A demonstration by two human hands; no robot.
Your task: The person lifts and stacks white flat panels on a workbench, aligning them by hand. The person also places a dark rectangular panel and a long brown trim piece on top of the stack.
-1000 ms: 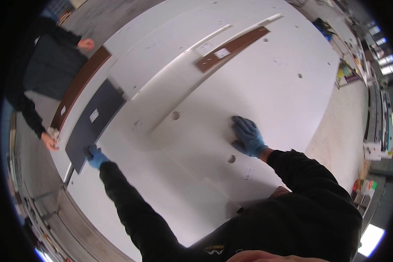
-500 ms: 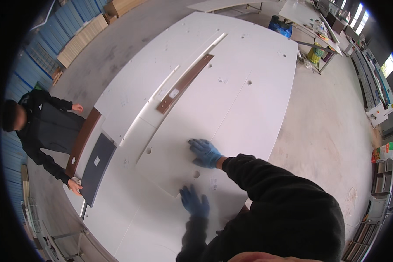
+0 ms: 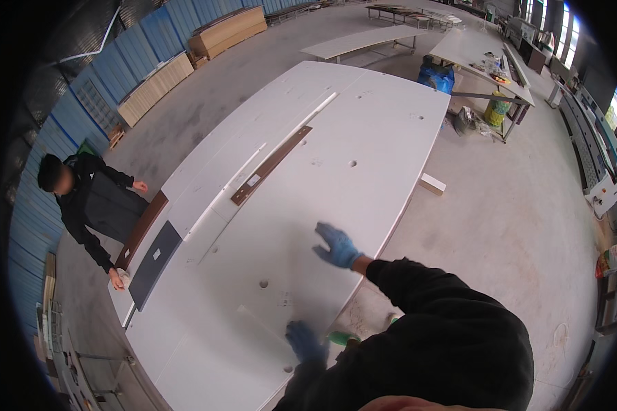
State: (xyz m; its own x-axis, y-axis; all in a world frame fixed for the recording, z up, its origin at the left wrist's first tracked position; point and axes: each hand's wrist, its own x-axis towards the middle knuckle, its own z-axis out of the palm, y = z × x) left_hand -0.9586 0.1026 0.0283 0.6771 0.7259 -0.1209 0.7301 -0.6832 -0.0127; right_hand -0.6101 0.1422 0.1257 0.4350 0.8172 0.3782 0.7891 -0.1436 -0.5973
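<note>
A large white panel (image 3: 247, 240) with several round holes lies across a broad work table in front of me. My right hand (image 3: 337, 246), in a blue glove, is over its right part with the fingers spread; whether it touches the surface I cannot tell. Nearer to me, my left hand (image 3: 306, 340), gloved in blue too, is at the panel's near edge, fingers stretched and somewhat blurred. Neither hand holds anything that I can see. A brown strip (image 3: 271, 166) with a white label rests farther up, alongside a long white strip (image 3: 286, 146).
At the left a person (image 3: 103, 198) in dark clothes has a hand by a dark grey board (image 3: 155, 264) and a brown board (image 3: 141, 229). Another table (image 3: 469, 51) with clutter and a blue bag (image 3: 437, 74) stand at the far right. A long machine (image 3: 586, 144) lines the right side.
My view has tilted up, showing more of the hall. Both my hands have shifted toward the panel's near right edge, the right one lifting its fingers apart. The other person stays by the boards.
</note>
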